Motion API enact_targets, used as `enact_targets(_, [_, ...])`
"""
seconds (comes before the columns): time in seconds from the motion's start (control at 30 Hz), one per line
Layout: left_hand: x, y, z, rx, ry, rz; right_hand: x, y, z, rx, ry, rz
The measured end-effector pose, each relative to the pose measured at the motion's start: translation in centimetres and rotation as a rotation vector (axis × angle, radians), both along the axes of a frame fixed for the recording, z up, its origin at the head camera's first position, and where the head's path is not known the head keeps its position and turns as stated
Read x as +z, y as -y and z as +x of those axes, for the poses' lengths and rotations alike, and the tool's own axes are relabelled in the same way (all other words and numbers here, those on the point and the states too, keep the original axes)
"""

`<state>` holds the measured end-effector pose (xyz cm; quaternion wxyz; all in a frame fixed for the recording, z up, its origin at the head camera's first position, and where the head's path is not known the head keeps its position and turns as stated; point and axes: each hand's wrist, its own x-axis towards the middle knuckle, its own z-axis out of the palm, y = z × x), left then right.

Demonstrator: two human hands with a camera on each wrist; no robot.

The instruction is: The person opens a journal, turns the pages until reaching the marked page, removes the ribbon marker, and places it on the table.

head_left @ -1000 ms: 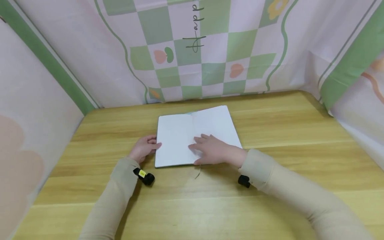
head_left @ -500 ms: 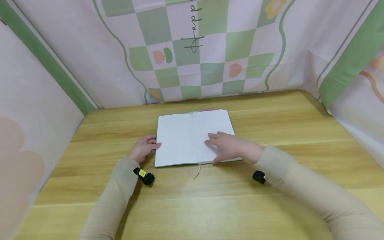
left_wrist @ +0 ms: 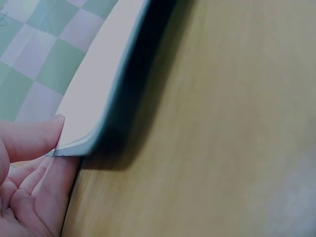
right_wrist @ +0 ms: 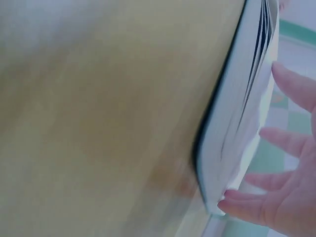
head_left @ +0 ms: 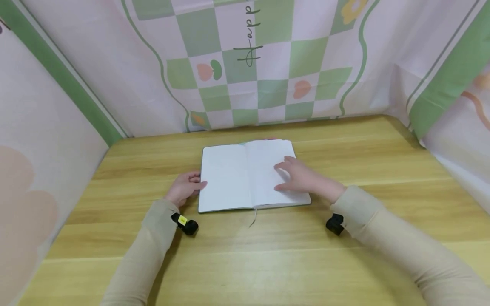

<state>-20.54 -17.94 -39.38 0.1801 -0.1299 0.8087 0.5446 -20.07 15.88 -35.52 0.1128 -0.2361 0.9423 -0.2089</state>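
Note:
An open notebook with blank white pages and a dark cover lies on the wooden table. My left hand pinches its left edge, thumb on top of the page and fingers beneath the cover, as the left wrist view shows at the cover's edge. Over the right page my right hand is spread, fingers apart and gripping nothing. In the right wrist view its fingertips are right at the top page, above the thick stack of page edges. A thin ribbon bookmark hangs from the spine.
Something pink peeks out behind the notebook's top edge. The wooden table extends around it. A checkered green and white cloth hangs at the back, with more cloth on both sides. A black wrist camera sits under the left cuff.
My right hand has moved rightward from the spine across the right page, its fingers spread. The right page has come down flatter. My left hand has stayed at the left edge.

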Motion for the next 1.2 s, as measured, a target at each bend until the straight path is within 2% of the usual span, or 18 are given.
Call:
enact_targets(0.13, [-0.1, 0.1, 0.0, 0.005, 0.003, 0.007, -0.3, -0.5, -0.7, -0.095, 0.024, -0.047])
enact_targets(0.3, [-0.1, 0.0, 0.0, 0.003, -0.002, 0.009, -0.5, -0.7, -1.2, -0.125, 0.013, -0.086])
enact_targets(0.5, [0.0, 0.0, 0.2, 0.007, -0.003, 0.02, 0.0, -0.4, -0.8, -0.181, 0.037, -0.177])
enact_targets(0.63, [0.1, -0.1, 0.2, 0.009, -0.003, 0.013, 0.6, 0.0, -0.3, -0.215, 0.041, -0.269])
enact_targets(0.9, [0.1, -0.1, 0.2, 0.009, -0.005, 0.023, 2.1, 1.4, 0.5, -0.324, 0.09, -0.544])
enact_targets(1.07, [0.2, -0.1, 0.2, 0.01, -0.004, 0.02, 2.8, 2.5, 1.3, -0.315, 0.153, -0.749])
enact_targets(1.13, [0.2, -0.1, 0.2, 0.006, -0.006, 0.016, 3.0, 3.0, 1.7, -0.289, 0.196, -0.829])
enact_targets(1.2, [0.1, -0.1, 0.2, 0.008, -0.005, 0.016, 2.9, 3.5, 2.1, -0.228, 0.222, -0.855])
